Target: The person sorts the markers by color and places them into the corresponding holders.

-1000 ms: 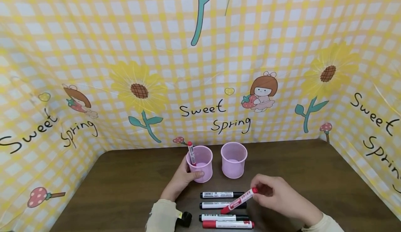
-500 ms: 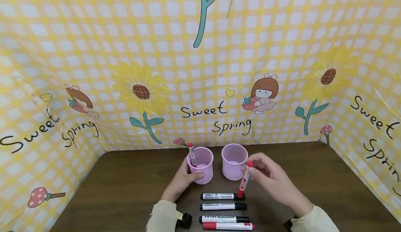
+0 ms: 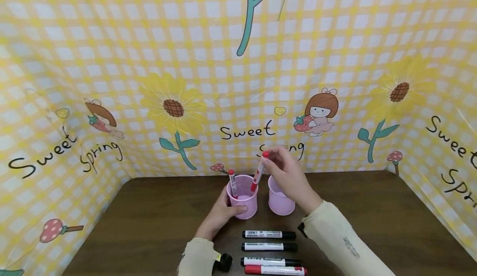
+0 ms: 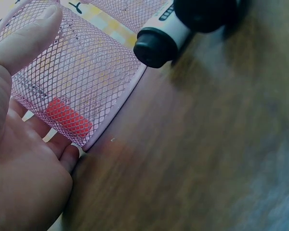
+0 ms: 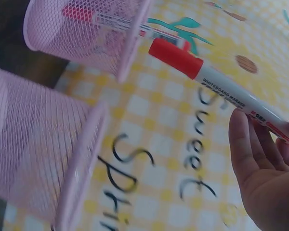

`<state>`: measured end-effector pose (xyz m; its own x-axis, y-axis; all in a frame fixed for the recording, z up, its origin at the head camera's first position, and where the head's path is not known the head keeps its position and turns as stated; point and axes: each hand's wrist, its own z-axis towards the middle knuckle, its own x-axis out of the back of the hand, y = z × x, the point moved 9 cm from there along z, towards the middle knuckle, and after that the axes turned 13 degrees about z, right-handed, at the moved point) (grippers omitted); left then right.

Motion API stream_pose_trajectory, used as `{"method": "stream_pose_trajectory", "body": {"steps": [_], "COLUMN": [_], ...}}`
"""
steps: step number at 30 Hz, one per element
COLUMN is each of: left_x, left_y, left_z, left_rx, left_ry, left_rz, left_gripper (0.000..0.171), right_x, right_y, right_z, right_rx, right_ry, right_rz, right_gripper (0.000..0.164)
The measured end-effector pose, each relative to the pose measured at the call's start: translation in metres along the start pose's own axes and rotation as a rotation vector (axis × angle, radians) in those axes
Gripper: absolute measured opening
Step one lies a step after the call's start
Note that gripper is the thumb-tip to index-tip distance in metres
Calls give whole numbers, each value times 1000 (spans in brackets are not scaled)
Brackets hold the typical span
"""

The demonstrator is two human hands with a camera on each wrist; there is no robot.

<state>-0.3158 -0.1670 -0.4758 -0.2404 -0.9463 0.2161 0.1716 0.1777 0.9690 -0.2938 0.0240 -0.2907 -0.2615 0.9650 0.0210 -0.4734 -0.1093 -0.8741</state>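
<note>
My left hand (image 3: 220, 214) grips the left pink mesh cup (image 3: 250, 206), thumb across its front. A red marker (image 3: 233, 183) leans inside that cup; its red cap (image 4: 70, 117) shows through the mesh in the left wrist view. My right hand (image 3: 290, 177) pinches another red whiteboard marker (image 5: 226, 89) near its end, red cap pointing down. In the head view this cap overlaps the cup's mouth at the right; whether it is below the rim I cannot tell. Behind my right hand stands a second pink mesh cup (image 3: 281, 206), partly hidden.
In front of the cups, black-capped markers (image 3: 269, 247) lie in a row across the brown table (image 3: 156, 226). A red marker (image 3: 275, 270) lies nearest me, close against one of them. A checked cloth (image 3: 201, 73) hangs behind and at both sides.
My right hand has lifted its red marker from over the row, tipped it more upright and carried it up and left to the left cup. My left hand keeps its grip.
</note>
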Motion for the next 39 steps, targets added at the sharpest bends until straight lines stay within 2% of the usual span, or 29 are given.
{"method": "stream_pose_trajectory", "body": {"steps": [8,18,24,29,34,39], "left_x": [-2,-2,0,-1,0,1], "left_y": [2,2,1,3,3,3], "left_z": [-1,-1,-3,-2,-2,-2], "left_rx": [-3,31,26,-2,-8,-2], "left_ry": [-14,-23,-21,-25,-27,-22], "left_rz": [19,44,37,30,27,26], "left_gripper": [88,87,87,90,88,88], "right_x": [-31,-48,-57,-58,-58,-61], "right_y": [44,77,86,93,95,95], "right_z": [22,24,23,20,19,18], "right_rx": [-106,-152,-140,-176,-181,-185], "right_ry": [12,-28,-38,-41,-41,-60], "right_rz": [-145,-180,-157,-175,-190,-160], "right_gripper": [13,14,14,13,13,17]}}
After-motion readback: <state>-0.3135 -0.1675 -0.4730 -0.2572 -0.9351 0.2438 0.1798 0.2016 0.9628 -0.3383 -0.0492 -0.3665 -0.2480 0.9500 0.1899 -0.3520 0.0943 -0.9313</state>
